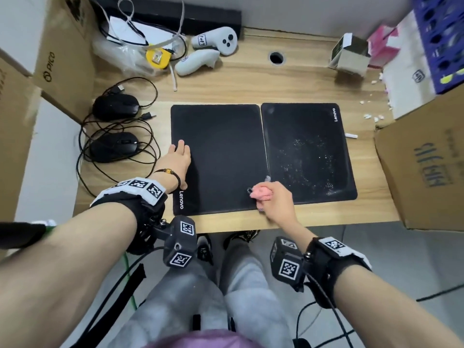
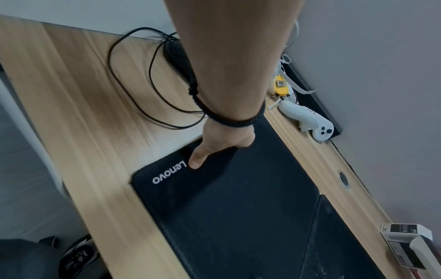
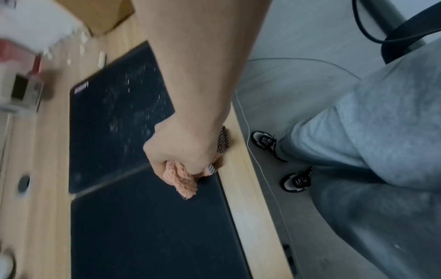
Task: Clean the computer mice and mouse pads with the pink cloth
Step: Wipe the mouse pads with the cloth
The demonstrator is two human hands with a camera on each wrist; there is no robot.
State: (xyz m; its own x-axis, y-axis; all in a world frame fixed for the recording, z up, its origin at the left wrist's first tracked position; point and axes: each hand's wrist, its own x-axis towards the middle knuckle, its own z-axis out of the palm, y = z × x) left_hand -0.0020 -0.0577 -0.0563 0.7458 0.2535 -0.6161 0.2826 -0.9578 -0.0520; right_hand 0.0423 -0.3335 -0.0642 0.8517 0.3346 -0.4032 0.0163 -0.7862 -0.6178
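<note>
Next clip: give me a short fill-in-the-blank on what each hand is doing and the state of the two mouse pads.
1. The right hand grips the ____ cloth.
2. The left hand lies flat on the ____ mouse pad.
3. White specks cover the ____ mouse pad.
4. Both black mice sit to the ____ of the pads.

Missing words: pink; left; right; left

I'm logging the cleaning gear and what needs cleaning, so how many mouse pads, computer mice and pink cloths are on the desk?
Mouse pads: 2, the left pad and the speckled right pad
Computer mice: 2, the far mouse and the near mouse
Pink cloths: 1, the pink cloth, held in the right hand
Total: 5
</note>
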